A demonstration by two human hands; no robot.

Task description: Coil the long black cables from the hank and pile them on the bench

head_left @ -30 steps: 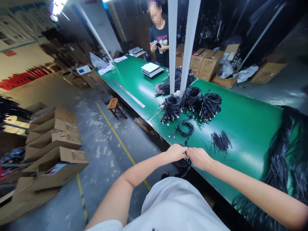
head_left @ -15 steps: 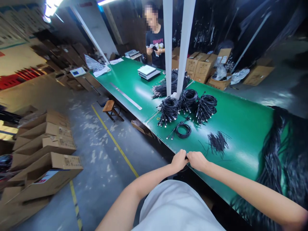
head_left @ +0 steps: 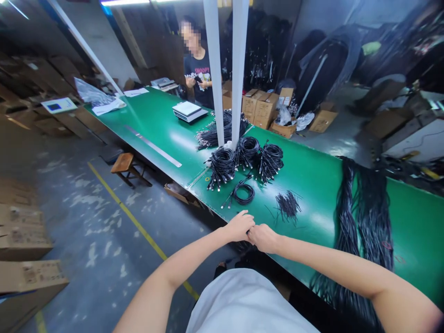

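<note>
My left hand (head_left: 239, 226) and my right hand (head_left: 265, 238) meet at the near edge of the green table (head_left: 314, 187). Both have their fingers curled in, and a small dark bit shows between them; what it belongs to is hidden. Just beyond lies a coiled black cable (head_left: 243, 194) with its plug ends pointing left. To its right is a loose pile of short black ties (head_left: 288, 206). Farther back sit three bundles of coiled black cables, a left bundle (head_left: 222, 166), a middle bundle (head_left: 247, 152) and a right bundle (head_left: 270, 163).
Long black cables (head_left: 367, 212) drape over the table on the right. White posts (head_left: 240, 69) rise behind the bundles. Beyond are more cables (head_left: 211, 134), a scale (head_left: 189, 110) and a metal ruler (head_left: 154, 147). A person (head_left: 197, 69) stands at the far side. A wooden stool (head_left: 123, 164) stands left.
My view has swung to the right, so the scene sits farther left. My hands stay together, but the left hand's fingers have shifted and now lie over the right hand's fingertips.
</note>
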